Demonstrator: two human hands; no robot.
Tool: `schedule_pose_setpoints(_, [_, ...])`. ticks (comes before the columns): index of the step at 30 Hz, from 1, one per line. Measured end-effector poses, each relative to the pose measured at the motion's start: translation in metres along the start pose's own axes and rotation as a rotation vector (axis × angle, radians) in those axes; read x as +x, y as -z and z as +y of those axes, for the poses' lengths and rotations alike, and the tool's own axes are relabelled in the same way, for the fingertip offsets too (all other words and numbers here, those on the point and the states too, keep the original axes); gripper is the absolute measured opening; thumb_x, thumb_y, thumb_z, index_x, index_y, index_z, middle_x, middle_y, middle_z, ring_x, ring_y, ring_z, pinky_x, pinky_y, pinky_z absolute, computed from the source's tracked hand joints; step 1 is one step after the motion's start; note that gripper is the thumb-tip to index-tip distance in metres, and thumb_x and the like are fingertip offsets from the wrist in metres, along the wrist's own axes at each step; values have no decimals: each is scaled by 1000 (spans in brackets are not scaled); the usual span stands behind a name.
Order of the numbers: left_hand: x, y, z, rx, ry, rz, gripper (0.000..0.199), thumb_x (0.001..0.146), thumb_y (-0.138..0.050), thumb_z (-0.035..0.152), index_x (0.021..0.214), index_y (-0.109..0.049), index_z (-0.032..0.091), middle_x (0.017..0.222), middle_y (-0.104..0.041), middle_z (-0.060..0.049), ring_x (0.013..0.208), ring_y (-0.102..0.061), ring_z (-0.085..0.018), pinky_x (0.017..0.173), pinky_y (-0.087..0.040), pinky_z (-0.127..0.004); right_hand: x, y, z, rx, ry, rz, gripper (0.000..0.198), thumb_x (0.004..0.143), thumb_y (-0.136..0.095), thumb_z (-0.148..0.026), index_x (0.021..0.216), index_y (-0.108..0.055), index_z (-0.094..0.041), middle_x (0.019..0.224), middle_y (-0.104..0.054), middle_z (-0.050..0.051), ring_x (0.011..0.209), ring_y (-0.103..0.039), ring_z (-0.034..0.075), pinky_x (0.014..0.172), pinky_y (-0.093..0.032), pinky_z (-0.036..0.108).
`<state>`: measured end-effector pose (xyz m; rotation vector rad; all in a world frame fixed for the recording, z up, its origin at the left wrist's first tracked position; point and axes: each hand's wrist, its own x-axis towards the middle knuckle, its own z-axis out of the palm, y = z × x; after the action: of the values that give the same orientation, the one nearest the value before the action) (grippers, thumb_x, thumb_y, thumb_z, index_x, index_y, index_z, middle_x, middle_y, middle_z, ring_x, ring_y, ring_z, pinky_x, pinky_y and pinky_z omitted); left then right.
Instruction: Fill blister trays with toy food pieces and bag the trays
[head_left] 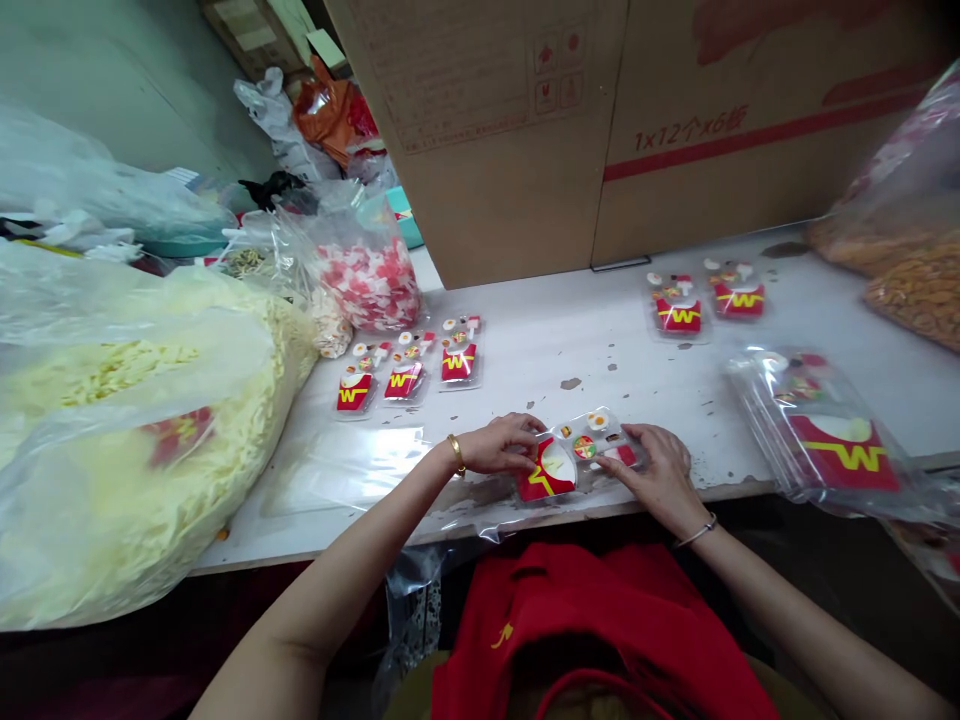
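A: What are the hands doing?

B: They're apart, at opposite ends of 1 clear blister pack (576, 455): the left hand (514, 442) has its fingers and thumb on the red carton piece's end, the right hand (658, 478) grips the end with the miniature foods. The pack is by the white table's (555, 340) front edge.

A: Any risk there?

B: Uneven pressing could crack or spring the plastic; I can't tell whether it's fully closed. A slip could send it onto the red garment (585, 620).

A: Farther out?

B: On the right, the stack of larger-looking packs (832, 430) overhangs the edge, so a forearm bump might tip it. On the left, the bulging bag of yellow pieces (255, 400) could sag into the 3 finished-looking packs (403, 378).
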<state>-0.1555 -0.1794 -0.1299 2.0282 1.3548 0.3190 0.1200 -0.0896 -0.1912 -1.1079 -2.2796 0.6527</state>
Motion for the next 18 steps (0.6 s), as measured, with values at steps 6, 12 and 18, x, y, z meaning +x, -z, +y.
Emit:
schedule_pose_setpoints(6, [25, -12, 7, -207, -27, 158, 19, 88, -53, 35, 84, -60, 18, 135, -41, -9, 128, -37, -21, 106, -31, -36, 9, 3, -15, 275, 23, -148, 43, 91, -41, -54, 109, -62, -20, 105, -62, 9, 102, -53, 24, 92, -38, 41])
schedule_pose_setpoints(12, [64, -14, 18, -353, -77, 348, 19, 88, -53, 35, 83, -57, 17, 121, -51, -9, 120, -44, -20, 102, -35, -34, 15, 3, -43, 405, 106, -202, 34, 93, -40, -46, 90, -63, -21, 90, -64, 5, 89, -57, 19, 80, -46, 33])
schedule_pose_setpoints(18, [111, -15, 12, -562, 77, 528, 21, 86, -51, 36, 76, -48, 18, 67, -50, 4, 65, -53, -10, 63, -42, -22, 54, 24, -39, 148, 7, 85, 24, 89, -49, -40, 81, -58, -19, 81, -61, 5, 87, -55, 23, 93, -38, 44])
